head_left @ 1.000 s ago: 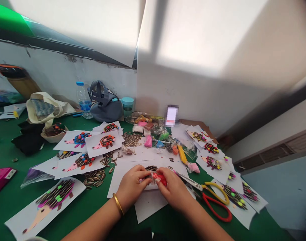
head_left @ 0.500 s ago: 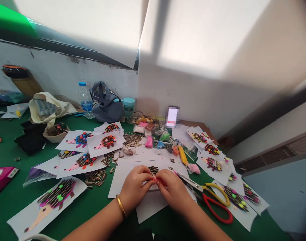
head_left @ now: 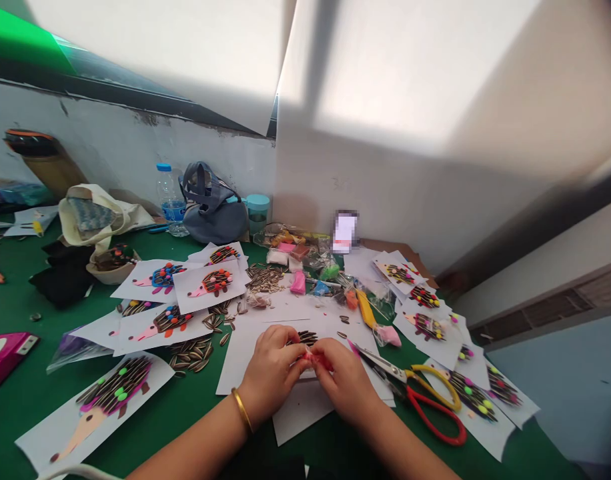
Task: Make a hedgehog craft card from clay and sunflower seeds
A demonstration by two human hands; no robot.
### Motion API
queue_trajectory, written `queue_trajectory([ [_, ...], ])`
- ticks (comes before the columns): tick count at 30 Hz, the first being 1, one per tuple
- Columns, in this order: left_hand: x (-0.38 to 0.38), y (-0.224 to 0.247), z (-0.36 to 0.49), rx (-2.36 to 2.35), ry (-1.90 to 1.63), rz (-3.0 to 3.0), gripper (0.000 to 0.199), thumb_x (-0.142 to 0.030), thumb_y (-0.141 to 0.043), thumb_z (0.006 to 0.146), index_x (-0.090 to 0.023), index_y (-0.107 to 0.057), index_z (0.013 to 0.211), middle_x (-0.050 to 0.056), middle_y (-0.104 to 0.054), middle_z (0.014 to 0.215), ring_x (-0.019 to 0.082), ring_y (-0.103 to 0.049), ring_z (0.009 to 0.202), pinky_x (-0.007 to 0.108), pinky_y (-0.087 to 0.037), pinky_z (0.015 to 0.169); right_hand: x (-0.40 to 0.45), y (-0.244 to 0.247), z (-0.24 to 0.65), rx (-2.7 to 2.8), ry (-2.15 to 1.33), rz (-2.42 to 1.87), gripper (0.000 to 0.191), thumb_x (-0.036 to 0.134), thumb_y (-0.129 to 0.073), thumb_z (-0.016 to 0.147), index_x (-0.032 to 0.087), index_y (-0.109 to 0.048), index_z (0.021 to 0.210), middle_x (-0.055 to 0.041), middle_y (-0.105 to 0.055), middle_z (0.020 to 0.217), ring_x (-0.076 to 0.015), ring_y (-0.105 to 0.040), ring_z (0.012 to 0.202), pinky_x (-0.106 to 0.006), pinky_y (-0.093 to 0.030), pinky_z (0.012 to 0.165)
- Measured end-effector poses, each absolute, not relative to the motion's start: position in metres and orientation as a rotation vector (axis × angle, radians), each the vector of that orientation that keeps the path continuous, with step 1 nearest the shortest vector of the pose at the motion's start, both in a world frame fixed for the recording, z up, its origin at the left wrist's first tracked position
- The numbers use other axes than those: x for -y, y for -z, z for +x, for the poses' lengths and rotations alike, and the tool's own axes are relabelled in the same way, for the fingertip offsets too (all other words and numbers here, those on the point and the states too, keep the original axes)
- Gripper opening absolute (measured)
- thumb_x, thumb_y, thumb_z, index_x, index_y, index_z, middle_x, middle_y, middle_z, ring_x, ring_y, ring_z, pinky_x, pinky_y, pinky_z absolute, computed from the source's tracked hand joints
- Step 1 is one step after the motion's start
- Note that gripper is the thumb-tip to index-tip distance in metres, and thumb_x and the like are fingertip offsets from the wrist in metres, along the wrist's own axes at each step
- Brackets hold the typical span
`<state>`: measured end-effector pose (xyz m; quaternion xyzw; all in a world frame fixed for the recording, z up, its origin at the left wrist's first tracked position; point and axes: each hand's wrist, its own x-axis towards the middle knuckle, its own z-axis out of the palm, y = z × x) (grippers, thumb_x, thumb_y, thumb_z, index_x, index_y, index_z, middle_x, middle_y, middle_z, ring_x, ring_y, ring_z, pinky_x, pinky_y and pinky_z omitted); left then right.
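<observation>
Fingertips of my left hand (head_left: 273, 367) and my right hand (head_left: 343, 380) meet over white paper (head_left: 240, 353), pinching a small piece of red-pink clay (head_left: 309, 357) between them. A gold bangle (head_left: 241, 409) circles my left wrist. Just beyond the fingers, a patch of striped sunflower seeds (head_left: 305, 338) lies on the paper, partly hidden by my hands. Scissors (head_left: 400, 375) with one yellow and one red handle rest right of my right hand. Clay packets, pink (head_left: 298, 283) and blue (head_left: 320, 288), lie farther back.
Seed hedgehog pictures lie at left (head_left: 110, 400) and right (head_left: 475, 393) on the green table (head_left: 185, 413). Loose seeds (head_left: 191, 355) are left of the paper. A yellow cutter (head_left: 365, 309) lies behind the scissors. A bottle (head_left: 171, 207), blue bag (head_left: 213, 213) and phone (head_left: 344, 231) stand by the wall.
The fingers of both hands have shifted slightly around the clay, and a bit more red shows by the right fingertips. Everything else looks the same.
</observation>
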<state>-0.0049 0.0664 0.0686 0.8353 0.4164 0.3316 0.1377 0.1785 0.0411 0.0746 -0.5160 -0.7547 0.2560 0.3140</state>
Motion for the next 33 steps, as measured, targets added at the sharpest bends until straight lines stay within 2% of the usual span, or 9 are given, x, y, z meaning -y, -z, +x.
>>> queue_trajectory([
  [6,-0.068,-0.073,-0.010,-1.133,-1.152,2.514,0.012,-0.026,-0.057,0.090,-0.022,-0.068,0.089,0.005,-0.059,0.083,0.020,-0.051,0.081,0.035,-0.039,0.075,-0.041,-0.081,0.184,1.732,-1.128,-1.271,0.015,0.026,-0.056,0.088,0.022,-0.057,0.102,-0.0034,-0.061,0.098,-0.0180,-0.056,0.089,-0.030,-0.045,0.078],
  [9,-0.069,-0.071,-0.010,-1.006,-1.178,2.512,0.012,-0.022,-0.056,0.091,-0.021,-0.067,0.098,0.004,-0.062,0.082,0.018,-0.053,0.078,0.034,-0.039,0.074,-0.043,-0.083,0.184,1.635,-1.262,-1.227,0.014,0.031,-0.060,0.086,0.021,-0.055,0.094,-0.0015,-0.058,0.092,-0.0169,-0.054,0.086,-0.029,-0.045,0.076],
  [13,-0.071,-0.065,-0.009,-0.957,-1.144,2.486,0.013,-0.023,-0.058,0.091,-0.020,-0.066,0.101,0.005,-0.066,0.085,0.018,-0.056,0.078,0.033,-0.042,0.074,-0.044,-0.080,0.182,1.612,-1.228,-1.221,0.016,0.034,-0.061,0.087,0.021,-0.053,0.086,-0.0004,-0.057,0.088,-0.0158,-0.053,0.084,-0.028,-0.044,0.076],
  [20,-0.070,-0.060,-0.007,-0.972,-1.135,2.448,0.014,-0.024,-0.061,0.090,-0.022,-0.066,0.103,0.004,-0.067,0.086,0.017,-0.059,0.079,0.033,-0.044,0.073,-0.044,-0.076,0.182,1.606,-1.165,-1.153,0.015,0.029,-0.063,0.086,0.021,-0.052,0.079,-0.0017,-0.060,0.090,-0.0158,-0.056,0.085,-0.028,-0.044,0.078],
  [33,-0.066,-0.070,-0.006,-0.967,-1.165,2.338,0.012,-0.020,-0.059,0.090,-0.021,-0.067,0.098,0.006,-0.065,0.087,0.018,-0.057,0.083,0.034,-0.046,0.076,-0.044,-0.081,0.183,1.604,-1.180,-1.286,0.014,0.034,-0.059,0.086,0.021,-0.054,0.084,-0.0013,-0.058,0.086,-0.0164,-0.053,0.080,-0.028,-0.044,0.073],
])
